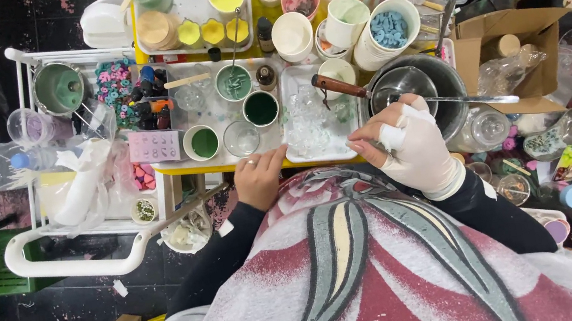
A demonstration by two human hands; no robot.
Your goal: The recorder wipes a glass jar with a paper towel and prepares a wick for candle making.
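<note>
My right hand (pixel 412 144), in a white glove, grips a long metal spoon (pixel 467 98). Its handle runs out to the right, over the rim of a steel pot (pixel 439 79) with a wooden handle (pixel 335 86). My left hand (pixel 259 178) is bare with a ring on one finger. It rests curled on the yellow table edge (pixel 175 170) and holds nothing. Between the two hands lies a white tray (pixel 289 78) with clear glassy pieces. A small empty glass (pixel 241 138) and a cup of green liquid (pixel 204 142) stand just beyond my left hand.
The table is crowded with cups of coloured liquid, yellow hexagon moulds (pixel 213 31) and a cup of blue beads (pixel 389 28). A white cart (pixel 54 260) stands at the left, an open cardboard box (pixel 529 29) at the right, and small jars near my right elbow.
</note>
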